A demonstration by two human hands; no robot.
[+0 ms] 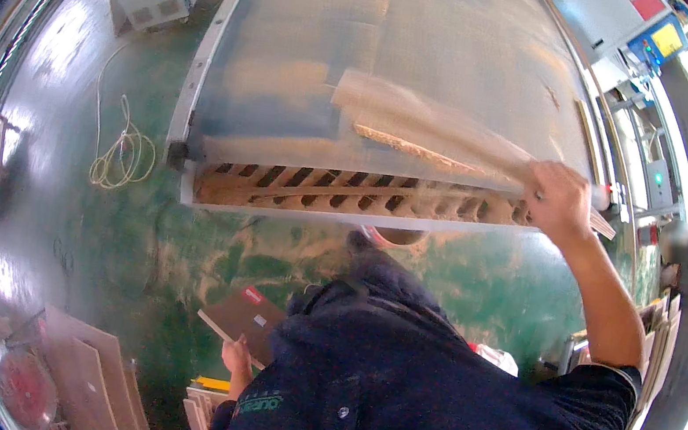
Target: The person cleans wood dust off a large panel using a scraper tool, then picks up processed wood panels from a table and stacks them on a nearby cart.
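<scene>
Wooden panel (428,125) in raised right hand (558,198), arm outstretched.

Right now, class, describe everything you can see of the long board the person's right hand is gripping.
The long board is a thin, pale strip that looks like wood or fibreboard, with a rough, crumbly lower edge. It lies slanted across the dusty machine bed, blurred, its far end up-left. The right hand closes over its near end; nothing else visibly holds it.

Bright daylight floods from right; fisheye edges bend, motion blur.
</scene>
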